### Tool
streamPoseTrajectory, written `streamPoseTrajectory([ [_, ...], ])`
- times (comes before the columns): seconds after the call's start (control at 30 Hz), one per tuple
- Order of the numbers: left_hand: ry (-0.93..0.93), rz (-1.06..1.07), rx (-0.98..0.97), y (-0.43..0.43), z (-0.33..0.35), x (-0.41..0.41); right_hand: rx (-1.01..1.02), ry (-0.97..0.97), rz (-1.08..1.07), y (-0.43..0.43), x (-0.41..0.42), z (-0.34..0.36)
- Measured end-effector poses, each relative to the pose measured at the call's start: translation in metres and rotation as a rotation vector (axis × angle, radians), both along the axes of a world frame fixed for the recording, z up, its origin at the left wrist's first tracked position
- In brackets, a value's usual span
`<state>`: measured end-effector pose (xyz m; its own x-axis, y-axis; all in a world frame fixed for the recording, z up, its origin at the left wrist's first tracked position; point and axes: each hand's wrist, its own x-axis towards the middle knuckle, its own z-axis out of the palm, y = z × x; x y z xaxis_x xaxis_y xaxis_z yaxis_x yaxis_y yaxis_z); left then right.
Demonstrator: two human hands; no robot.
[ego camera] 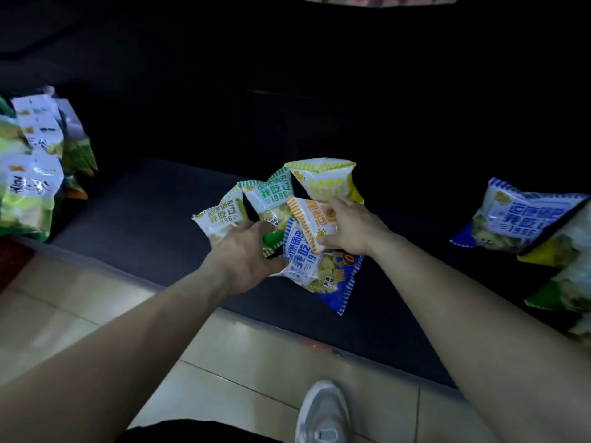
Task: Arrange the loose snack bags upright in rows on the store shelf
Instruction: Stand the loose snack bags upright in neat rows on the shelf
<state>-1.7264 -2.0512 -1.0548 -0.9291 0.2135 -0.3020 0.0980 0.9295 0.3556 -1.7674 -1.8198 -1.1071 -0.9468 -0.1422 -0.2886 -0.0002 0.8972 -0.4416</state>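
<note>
While both bare arms reach in over its front lip, the dark shelf (144, 225) carries a fanned bundle of snack bags at the centre of the view, held by both hands. The left hand (246, 251) has its fingers curled round the lower ends of the green bags (271, 199), which fan out toward eleven and twelve o'clock from it. The right hand (348, 228) pinches the orange bag (307, 219), thumb under its edge and fingers folded over its face. A yellow bag (323, 183) rises at twelve o'clock of the bundle, and a blue bag (319, 273) hangs toward six o'clock between the hands. At nine o'clock of the view, standing bags (28, 174) form a row; at three o'clock lies a loose heap (518, 219). A grey shoe (323, 414) rests on the tiled floor (80, 314) at six o'clock.
</note>
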Motion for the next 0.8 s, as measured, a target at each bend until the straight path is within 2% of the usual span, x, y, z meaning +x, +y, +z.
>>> streamPoseTrajectory([
  [0.23,0.023,0.005,0.038,0.004,-0.007,-0.002,0.039,-0.001,0.035,-0.007,-0.009,-0.024],
  [0.47,0.014,-0.018,0.019,0.010,-0.010,-0.004,0.151,0.072,-0.025,0.006,-0.004,-0.033],
  [0.63,0.016,-0.025,0.013,0.016,-0.010,-0.005,0.031,0.098,-0.054,0.026,0.014,-0.039],
  [0.8,0.015,-0.041,0.012,0.023,-0.007,-0.005,0.062,0.080,-0.079,0.047,0.028,-0.037],
])
